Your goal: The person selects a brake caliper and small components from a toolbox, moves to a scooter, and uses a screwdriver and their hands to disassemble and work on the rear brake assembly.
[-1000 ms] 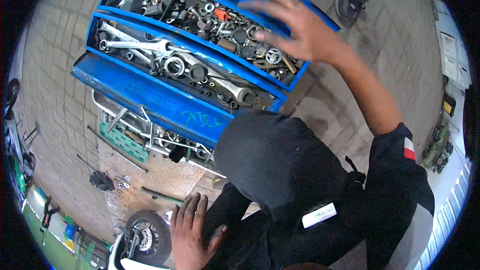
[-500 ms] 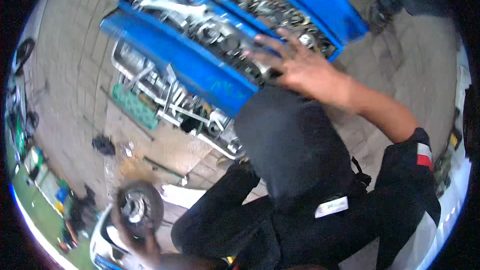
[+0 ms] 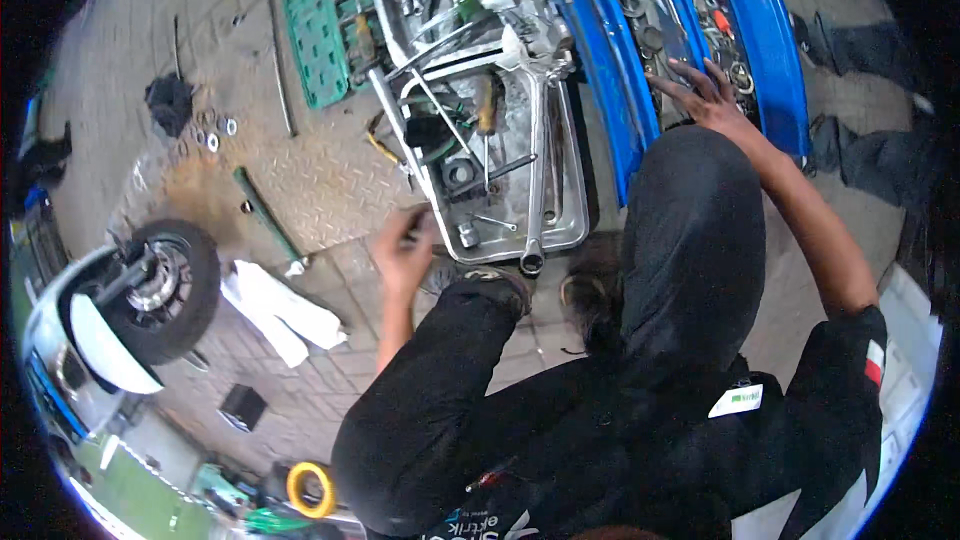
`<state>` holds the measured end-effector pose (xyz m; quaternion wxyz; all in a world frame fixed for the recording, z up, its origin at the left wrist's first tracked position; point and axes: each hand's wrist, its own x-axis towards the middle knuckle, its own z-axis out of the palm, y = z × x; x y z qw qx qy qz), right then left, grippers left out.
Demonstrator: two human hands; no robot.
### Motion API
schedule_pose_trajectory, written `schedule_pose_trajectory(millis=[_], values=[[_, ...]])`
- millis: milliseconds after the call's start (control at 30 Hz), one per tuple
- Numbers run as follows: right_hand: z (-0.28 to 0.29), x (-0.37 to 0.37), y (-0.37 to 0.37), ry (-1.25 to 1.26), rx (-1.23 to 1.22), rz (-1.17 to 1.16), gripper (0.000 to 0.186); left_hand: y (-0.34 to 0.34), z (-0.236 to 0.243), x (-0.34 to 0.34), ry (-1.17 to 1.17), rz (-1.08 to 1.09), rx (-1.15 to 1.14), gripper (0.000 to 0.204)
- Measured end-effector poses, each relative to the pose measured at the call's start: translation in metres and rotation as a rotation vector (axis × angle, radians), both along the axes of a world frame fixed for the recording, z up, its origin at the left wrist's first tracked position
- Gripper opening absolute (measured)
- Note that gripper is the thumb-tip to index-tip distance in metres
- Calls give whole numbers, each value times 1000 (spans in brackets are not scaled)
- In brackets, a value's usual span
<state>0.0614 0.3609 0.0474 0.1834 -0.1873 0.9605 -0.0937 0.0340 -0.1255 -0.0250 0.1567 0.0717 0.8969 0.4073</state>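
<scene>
Right hand (image 3: 712, 100) is seen at upper right of the frame, fingers (image 3: 690, 73) spread open and laid flat over small parts in the blue tool tray (image 3: 620, 90); nothing is gripped. The blue tray's near wall runs diagonally just left of that hand, and its far rim (image 3: 775, 60) lies just right of it, so the hand is boxed between two raised edges. Left hand (image 3: 405, 252) is placed at frame centre-left, fingers curled closed on a small dark item that is too small to be identified, just beside the lower-left corner of the metal tray (image 3: 572, 230). A long wrench (image 3: 537, 170) is laid lengthwise in that tray, its ring end touching the lower rim. Open room is found left of the left hand on the checker plate (image 3: 320, 175), bounded by a green bar (image 3: 265, 215) and a white rag (image 3: 280, 310). A wheel (image 3: 165, 290) sits at the far left edge, well apart.
</scene>
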Motion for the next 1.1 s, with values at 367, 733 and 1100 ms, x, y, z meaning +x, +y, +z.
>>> schedule_pose_trajectory(millis=[367,733,1100], values=[[93,-14,6,311,-284,-355,21,43,-99,27,241,-476,-346,17],[177,-86,-174,516,-530,48,21,45,-115,39,267,-510,-271,24],[110,-105,-258,232,-827,120,17,37,-72,18,22,-284,182,21]])
